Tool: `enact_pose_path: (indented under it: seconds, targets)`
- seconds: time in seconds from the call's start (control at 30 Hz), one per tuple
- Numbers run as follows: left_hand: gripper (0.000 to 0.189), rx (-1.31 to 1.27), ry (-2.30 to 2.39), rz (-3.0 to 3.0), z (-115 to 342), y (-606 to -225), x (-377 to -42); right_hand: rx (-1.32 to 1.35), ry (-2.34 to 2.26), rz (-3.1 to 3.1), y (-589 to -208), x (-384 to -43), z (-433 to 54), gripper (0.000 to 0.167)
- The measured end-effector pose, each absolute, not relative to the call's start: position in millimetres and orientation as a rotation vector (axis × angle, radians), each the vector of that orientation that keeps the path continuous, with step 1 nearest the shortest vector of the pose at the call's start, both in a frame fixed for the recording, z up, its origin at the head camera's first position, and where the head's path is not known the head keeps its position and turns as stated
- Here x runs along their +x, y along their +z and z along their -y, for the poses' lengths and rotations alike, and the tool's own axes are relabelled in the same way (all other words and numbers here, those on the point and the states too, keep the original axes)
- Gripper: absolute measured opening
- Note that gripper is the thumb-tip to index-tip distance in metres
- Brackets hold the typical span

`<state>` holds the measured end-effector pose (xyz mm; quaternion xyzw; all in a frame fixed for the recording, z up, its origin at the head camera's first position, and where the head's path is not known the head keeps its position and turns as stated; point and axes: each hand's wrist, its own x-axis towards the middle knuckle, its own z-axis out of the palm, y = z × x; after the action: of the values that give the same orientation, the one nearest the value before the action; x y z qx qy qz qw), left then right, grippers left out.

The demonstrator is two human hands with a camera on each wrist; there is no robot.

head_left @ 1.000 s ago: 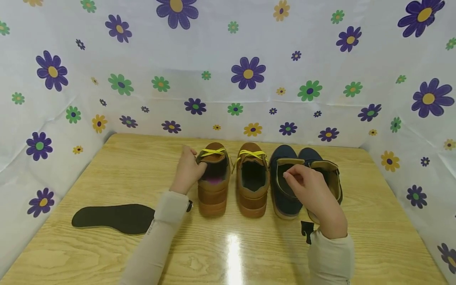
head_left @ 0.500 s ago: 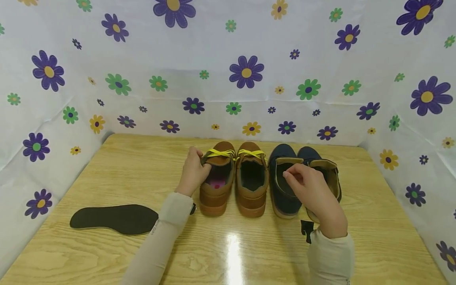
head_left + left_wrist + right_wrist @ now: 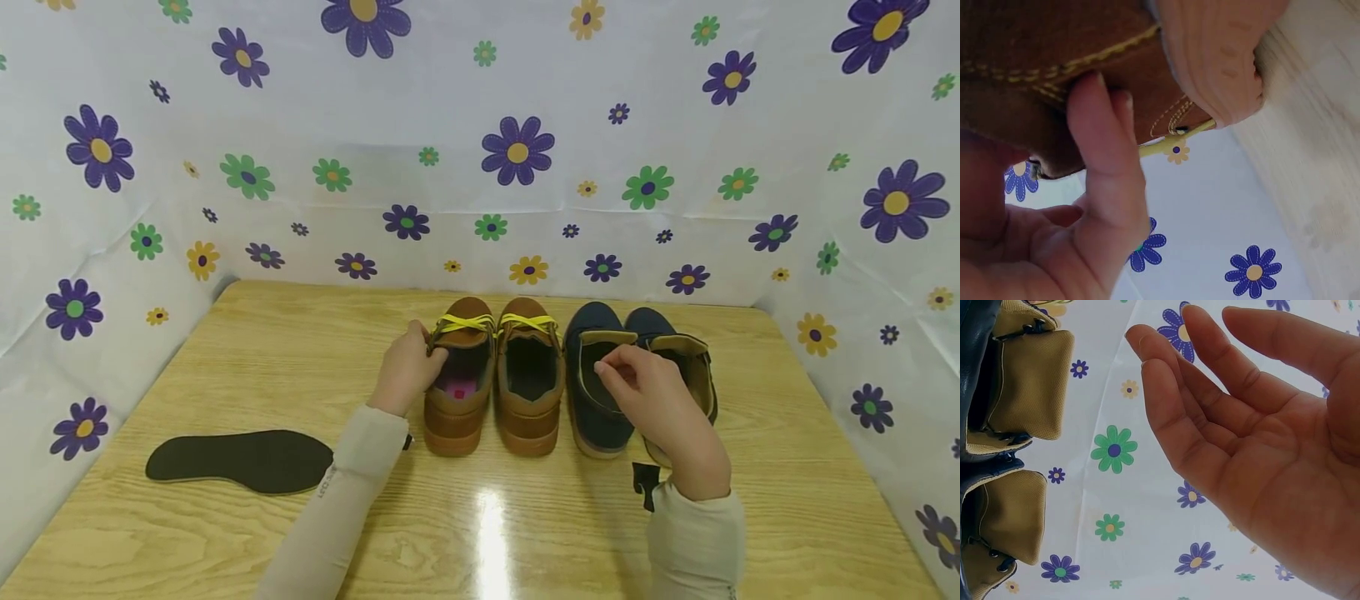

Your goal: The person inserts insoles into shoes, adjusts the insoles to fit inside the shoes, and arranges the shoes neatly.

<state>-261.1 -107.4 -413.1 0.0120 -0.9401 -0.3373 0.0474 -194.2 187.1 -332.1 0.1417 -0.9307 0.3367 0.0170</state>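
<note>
My left hand [image 3: 408, 368] pinches the left side of the collar of the left brown shoe [image 3: 454, 421], thumb at the opening and fingers against the outside. Yellow laces cross this shoe, and a pink patch shows inside it. In the left wrist view, the fingers press its stitched brown side [image 3: 1141, 81]. Close on its right stands the other brown shoe [image 3: 531, 425], dark inside. My right hand [image 3: 663, 408] hovers over the navy shoes, its fingers loosely bent and nothing in them. The right wrist view shows that palm [image 3: 1272, 469] apart from the navy shoes' tan tongues [image 3: 1032, 387].
A black insole [image 3: 240, 461] lies flat at the left of the wooden table [image 3: 420, 533]. Two navy shoes, a left one [image 3: 600, 429] and a right one [image 3: 708, 387], stand right of the brown pair. Behind hangs a white flowered cloth [image 3: 420, 108].
The left brown shoe has shifted right in my left hand, closing the gap to the other brown shoe, and more of its pink inside shows. My right hand has stayed still.
</note>
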Motion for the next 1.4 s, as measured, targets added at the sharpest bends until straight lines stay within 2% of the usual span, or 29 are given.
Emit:
enact_pose_path:
  seconds: [0.27,1.4]
  targets:
    - [0.020,0.002,-1.059,2.832,105.5,-415.3,-263.6,0.420,1.045,2.913,-334.2,-196.0,-186.9,0.017]
    - [0.019,-0.066,-1.038,2.919,109.1,-409.3,-263.2,0.427,1.039,2.929,-333.5,-196.9,-186.7,0.018]
